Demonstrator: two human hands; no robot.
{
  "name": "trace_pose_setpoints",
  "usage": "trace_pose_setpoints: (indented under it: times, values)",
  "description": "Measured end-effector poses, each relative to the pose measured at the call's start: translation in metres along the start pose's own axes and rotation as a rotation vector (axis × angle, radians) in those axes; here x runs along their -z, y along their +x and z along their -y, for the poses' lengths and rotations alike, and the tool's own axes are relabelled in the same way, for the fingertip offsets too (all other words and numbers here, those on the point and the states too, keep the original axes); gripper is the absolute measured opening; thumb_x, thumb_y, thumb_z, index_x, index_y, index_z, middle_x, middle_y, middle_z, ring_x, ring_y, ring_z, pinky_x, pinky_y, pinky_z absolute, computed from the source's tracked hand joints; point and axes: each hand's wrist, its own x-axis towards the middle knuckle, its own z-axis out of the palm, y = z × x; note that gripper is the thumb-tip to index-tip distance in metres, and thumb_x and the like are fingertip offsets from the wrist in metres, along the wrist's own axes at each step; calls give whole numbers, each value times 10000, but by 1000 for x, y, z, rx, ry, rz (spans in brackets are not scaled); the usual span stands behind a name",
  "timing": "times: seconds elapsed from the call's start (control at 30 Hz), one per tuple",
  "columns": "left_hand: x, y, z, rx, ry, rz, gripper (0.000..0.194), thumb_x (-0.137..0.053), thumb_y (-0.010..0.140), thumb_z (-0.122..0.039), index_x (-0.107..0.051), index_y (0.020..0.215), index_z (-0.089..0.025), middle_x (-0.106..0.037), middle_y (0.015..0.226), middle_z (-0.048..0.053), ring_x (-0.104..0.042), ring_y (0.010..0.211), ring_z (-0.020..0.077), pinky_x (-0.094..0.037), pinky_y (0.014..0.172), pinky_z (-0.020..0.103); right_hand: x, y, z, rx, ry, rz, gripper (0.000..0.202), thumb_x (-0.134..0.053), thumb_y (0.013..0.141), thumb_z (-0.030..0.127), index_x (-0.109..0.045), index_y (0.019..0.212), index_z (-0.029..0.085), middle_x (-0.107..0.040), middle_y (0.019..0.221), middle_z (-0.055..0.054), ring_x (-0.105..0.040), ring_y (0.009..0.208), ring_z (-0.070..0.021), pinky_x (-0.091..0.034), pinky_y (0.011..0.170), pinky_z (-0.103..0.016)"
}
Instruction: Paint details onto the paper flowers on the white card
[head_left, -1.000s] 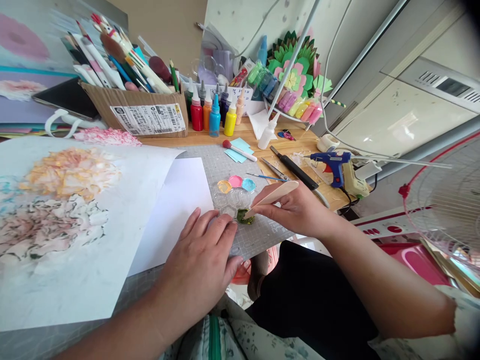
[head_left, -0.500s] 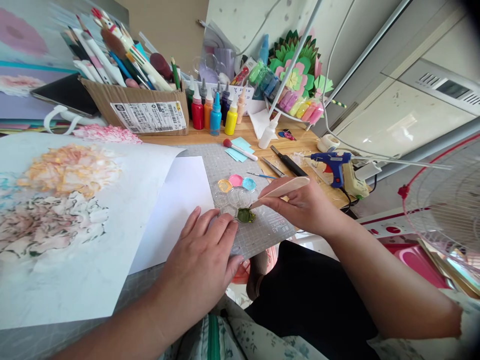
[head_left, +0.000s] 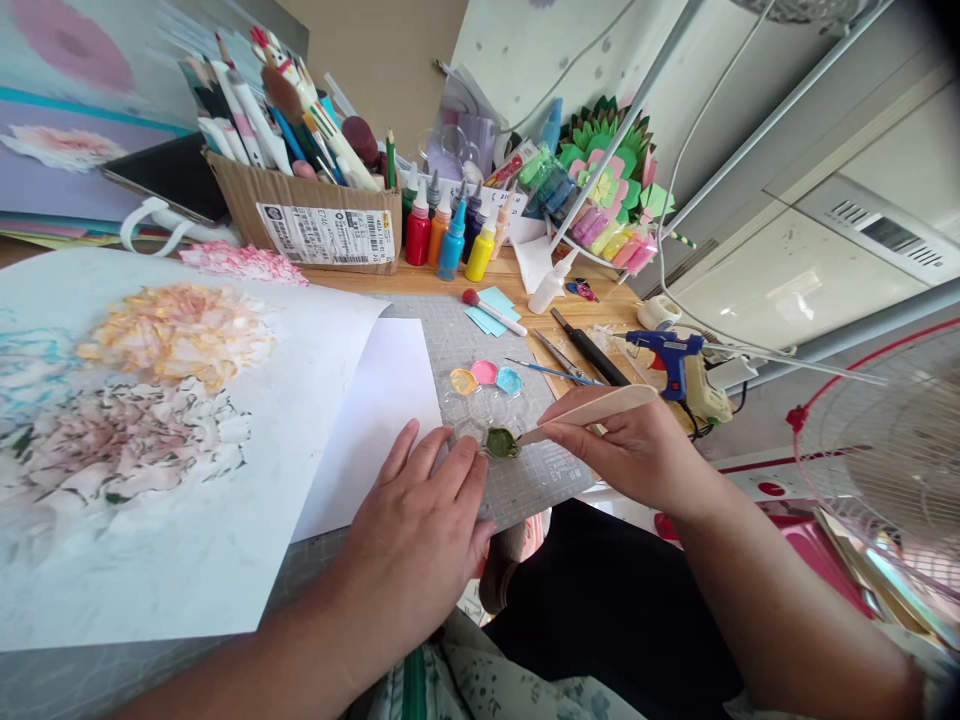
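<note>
Between the fingers of my right hand is a pale wooden craft stick, its lower end at the rim of the dark green paint. That paint fills one well of a clear plastic palette. Along the palette's far side, other wells hold orange, pink and light blue paint. My left hand lies with fingers spread, its fingertips at the palette's near left edge and over white paper. The palette rests on a grey cutting mat.
Ruffled paper flowers lie on a large white sheet at left. Behind stand a cardboard box of pens and brushes and several paint bottles. A makeup brush, black-handled tool and blue glue gun lie beyond the palette.
The view has shifted, so the desk things appear further right. The craft stick has tilted lower and its tip has moved from above the green paint to the right edge of its well.
</note>
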Motion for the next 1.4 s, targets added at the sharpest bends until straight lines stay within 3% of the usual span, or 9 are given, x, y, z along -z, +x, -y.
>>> trace_pose_setpoints:
  times: [0.5,0.73,0.93,1.03,1.13,1.27,1.4]
  values:
    - [0,0,1,3,-19,-14,414,-507,881,-330,-565,1249,-149,-575,1322,99,-448,1258,322,-262,1149,566,-3,-12,-9,-7,26,-77,100,-616,870,222,-714,875,202,-704,810,-29,-653,738,-132,-532,658,-245]
    - [6,3,1,62,-130,4,338,-578,839,-263,-608,1169,-200,-597,1261,85,-462,1232,311,-234,1137,599,-1,-6,-22,-18,67,-124,231,-575,894,340,-688,805,159,-694,717,-39,-653,633,-138,-525,546,-228]
    - [15,2,2,208,-553,-132,154,-586,802,-197,-706,894,-228,-545,1322,102,-410,1263,349,-135,1108,639,-7,-9,-27,210,-86,-244,230,-542,913,321,-691,814,175,-692,749,-59,-653,685,-151,-538,608,-262]
    - [21,-4,-9,300,-698,-195,187,-532,854,-313,-672,814,-196,-609,1150,126,-464,1161,333,-259,1058,587,-12,-22,-18,373,-262,-270,199,-529,916,287,-699,907,183,-691,790,-77,-633,720,-168,-526,651,-303]
    - [25,-8,-34,395,-1010,-134,349,-413,908,-478,-592,835,-187,-642,845,83,-572,802,229,-475,782,403,-21,-37,-5,496,-478,-265,235,-480,923,232,-680,1023,161,-687,820,-100,-610,728,-200,-494,617,-333]
    - [26,-4,-67,469,-1419,3,380,-373,902,-569,-471,865,-203,-585,673,11,-553,598,153,-463,562,269,-36,-46,6,556,-677,-249,288,-397,945,203,-652,1051,119,-677,845,-119,-591,745,-214,-492,629,-357]
    - [23,4,-75,556,-1584,-11,347,-520,839,-536,-392,812,-215,-453,539,-67,-439,482,90,-373,483,181,-41,-40,-1,530,-743,-176,256,-437,946,261,-635,1079,168,-677,924,-77,-602,809,-184,-521,698,-320]
